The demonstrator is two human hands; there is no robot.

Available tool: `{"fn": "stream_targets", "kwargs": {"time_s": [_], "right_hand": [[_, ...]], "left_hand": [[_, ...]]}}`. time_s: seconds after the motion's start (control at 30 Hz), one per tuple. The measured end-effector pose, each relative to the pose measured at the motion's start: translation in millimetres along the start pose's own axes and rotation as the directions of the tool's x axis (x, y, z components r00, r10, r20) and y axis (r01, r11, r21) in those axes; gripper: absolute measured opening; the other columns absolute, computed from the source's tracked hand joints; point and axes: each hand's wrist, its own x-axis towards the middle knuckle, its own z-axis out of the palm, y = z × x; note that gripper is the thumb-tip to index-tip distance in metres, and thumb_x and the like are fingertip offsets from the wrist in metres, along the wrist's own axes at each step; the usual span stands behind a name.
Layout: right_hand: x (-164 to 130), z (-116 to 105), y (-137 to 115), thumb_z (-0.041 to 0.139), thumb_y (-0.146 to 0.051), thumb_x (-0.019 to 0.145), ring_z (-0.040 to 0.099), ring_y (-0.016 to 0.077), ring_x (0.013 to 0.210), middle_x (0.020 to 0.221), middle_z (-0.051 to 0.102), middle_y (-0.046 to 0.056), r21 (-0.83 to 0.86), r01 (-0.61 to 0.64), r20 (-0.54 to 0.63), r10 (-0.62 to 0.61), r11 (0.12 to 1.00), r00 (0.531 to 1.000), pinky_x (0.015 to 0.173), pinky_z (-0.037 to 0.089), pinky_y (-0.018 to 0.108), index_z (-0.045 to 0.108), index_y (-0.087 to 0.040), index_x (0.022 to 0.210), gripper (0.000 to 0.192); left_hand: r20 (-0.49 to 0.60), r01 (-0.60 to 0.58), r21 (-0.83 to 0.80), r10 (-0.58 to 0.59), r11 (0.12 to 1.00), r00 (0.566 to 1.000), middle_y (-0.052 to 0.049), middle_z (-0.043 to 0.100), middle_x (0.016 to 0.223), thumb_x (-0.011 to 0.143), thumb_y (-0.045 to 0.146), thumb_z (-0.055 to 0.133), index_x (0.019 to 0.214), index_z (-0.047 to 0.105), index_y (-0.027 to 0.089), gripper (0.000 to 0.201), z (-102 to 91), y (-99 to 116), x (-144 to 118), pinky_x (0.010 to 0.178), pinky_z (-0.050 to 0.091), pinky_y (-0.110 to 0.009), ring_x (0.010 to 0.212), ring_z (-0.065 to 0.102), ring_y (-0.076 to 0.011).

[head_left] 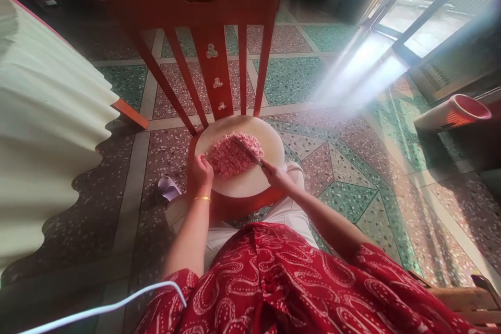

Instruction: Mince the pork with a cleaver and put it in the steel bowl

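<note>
A mound of pink minced meat lies on a round, pale cutting board. My right hand grips a knife by its handle. The blade points up and to the left, across the right part of the meat. At the board's left edge, close to the meat, rests my left hand, its fingers curled in; whether they hold anything is hidden. A gold bracelet circles my left wrist.
The board stands on the seat of a red wooden chair, its slatted back facing me. Pale pleated cloth hangs on the left. A bin stands at the right near a bright doorway. A white cable crosses lower left.
</note>
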Motion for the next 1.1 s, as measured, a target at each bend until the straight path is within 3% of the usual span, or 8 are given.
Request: {"fn": "stream_targets", "kwargs": {"time_s": [0.17, 0.23, 0.43, 0.63, 0.7, 0.87, 1.0, 1.1], "right_hand": [[-3.2, -35.5, -19.5, 0.039, -0.034, 0.095, 0.066, 0.0159, 0.078, 0.088, 0.071, 0.006, 0.131, 0.192, -0.227, -0.159, 0.973, 0.961, 0.074, 0.052, 0.025, 0.048, -0.019, 0.141, 0.049], [-0.4, -34.0, -18.2, 0.036, -0.034, 0.096, 0.066, 0.0163, 0.079, 0.090, 0.071, 0.007, 0.135, 0.207, -0.289, -0.162, 0.969, 0.944, 0.074, 0.052, 0.025, 0.044, -0.017, 0.143, 0.051], [1.5, -7.2, 14.0, 0.045, -0.029, 0.091, 0.067, 0.0181, 0.078, 0.091, 0.073, 0.006, 0.034, -0.008, -0.054, 0.010, 0.999, 0.998, 0.073, 0.051, 0.025, 0.060, -0.019, 0.129, 0.042], [-11.3, -29.4, 0.0, 0.037, -0.036, 0.094, 0.059, 0.0138, 0.058, 0.071, 0.069, 0.003, 0.124, 0.075, -0.262, -0.040, 0.989, 0.964, 0.064, 0.049, 0.023, 0.051, -0.016, 0.138, 0.051], [-9.5, -22.3, 5.3, 0.037, -0.036, 0.093, 0.060, 0.0143, 0.060, 0.073, 0.070, 0.004, 0.134, 0.070, -0.263, -0.033, 0.989, 0.964, 0.065, 0.049, 0.023, 0.055, -0.015, 0.135, 0.050], [-3.9, -16.0, 25.5, 0.046, -0.038, 0.089, 0.060, 0.0140, 0.062, 0.066, 0.067, 0.003, 0.141, 0.001, -0.098, 0.013, 0.990, 0.995, 0.065, 0.049, 0.022, 0.067, -0.014, 0.119, 0.043], [-1.1, -33.8, 15.6, 0.041, -0.039, 0.092, 0.058, 0.0129, 0.058, 0.062, 0.063, 0.000, 0.203, 0.104, -0.214, -0.060, 0.974, 0.975, 0.064, 0.048, 0.023, 0.055, -0.015, 0.134, 0.051], [4.7, -25.6, 15.9, 0.038, -0.037, 0.092, 0.059, 0.0139, 0.060, 0.067, 0.065, 0.002, 0.193, 0.122, -0.294, -0.062, 0.974, 0.954, 0.064, 0.048, 0.024, 0.055, -0.017, 0.134, 0.049]], "left_hand": [[0.008, -0.019, 0.012, 0.019, 1.000, 1.000, -0.018, 0.064, 0.100, 0.086, 0.017, 0.036, 0.100, 0.058, 0.013, 0.027, 2.0, -3.5, 0.7, 0.090, 0.046, -0.038, 0.100, 0.061, -0.0247], [-0.002, -0.009, 0.007, 0.009, 1.000, 1.000, -0.017, 0.065, 0.100, 0.087, 0.017, 0.036, 0.100, 0.058, 0.014, 0.026, 3.7, -5.4, 0.5, 0.090, 0.047, -0.036, 0.099, 0.062, -0.0235], [-0.003, -0.021, 0.034, 0.021, 0.999, 1.000, -0.016, 0.065, 0.100, 0.087, 0.017, 0.036, 0.102, 0.058, 0.013, 0.027, 3.3, -5.2, -0.1, 0.089, 0.047, -0.034, 0.099, 0.062, -0.0229], [-0.001, -0.032, 0.091, 0.032, 0.995, 0.999, -0.016, 0.065, 0.101, 0.088, 0.020, 0.038, 0.105, 0.058, 0.012, 0.028, 5.7, -11.0, -0.2, 0.085, 0.048, -0.034, 0.096, 0.063, -0.0235], [-0.007, -0.045, 0.084, 0.046, 0.995, 0.999, -0.016, 0.065, 0.101, 0.088, 0.019, 0.037, 0.105, 0.058, 0.012, 0.028, 6.8, -12.0, -0.2, 0.085, 0.048, -0.034, 0.097, 0.062, -0.0237], [0.007, -0.056, 0.067, 0.056, 0.996, 0.998, -0.017, 0.065, 0.100, 0.087, 0.018, 0.036, 0.103, 0.058, 0.012, 0.027, 8.8, -14.7, 1.9, 0.086, 0.048, -0.035, 0.096, 0.063, -0.0241], [-0.004, -0.059, 0.074, 0.059, 0.996, 0.998, -0.017, 0.064, 0.101, 0.087, 0.017, 0.036, 0.103, 0.057, 0.012, 0.027, 11.1, -17.8, 2.8, 0.087, 0.047, -0.035, 0.099, 0.062, -0.0246], [-0.009, -0.048, 0.067, 0.049, 0.997, 0.999, -0.018, 0.064, 0.101, 0.087, 0.017, 0.036, 0.102, 0.057, 0.011, 0.027, 10.6, -16.3, 2.2, 0.087, 0.046, -0.036, 0.099, 0.062, -0.0246]]}}
